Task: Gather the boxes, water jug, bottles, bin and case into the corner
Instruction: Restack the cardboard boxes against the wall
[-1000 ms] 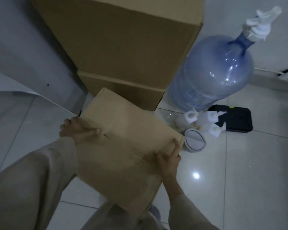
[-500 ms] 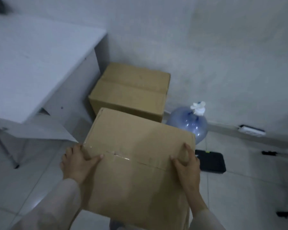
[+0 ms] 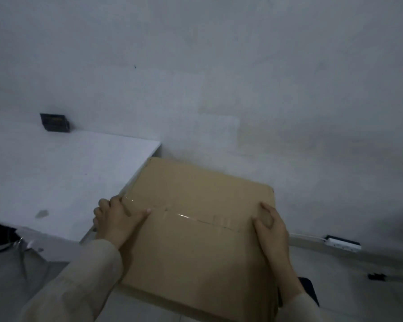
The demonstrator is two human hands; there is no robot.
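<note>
A taped brown cardboard box fills the middle of the head view, raised in front of the wall, next to the white desk. My left hand grips its left edge with the thumb lying across the top. My right hand grips its right edge, thumb on top. A corner of the black case shows on the floor under my right forearm. The stacked boxes, water jug, bottles and bin are hidden behind the held box.
A white desk stands at the left with a small black object at its back edge. A white power strip lies along the wall base at right. Small dark bits lie on the tiled floor.
The box has risen from low on the floor to desk height with both hands still gripping it. The view has lifted, and the jug and the stacked boxes have dropped out of sight.
</note>
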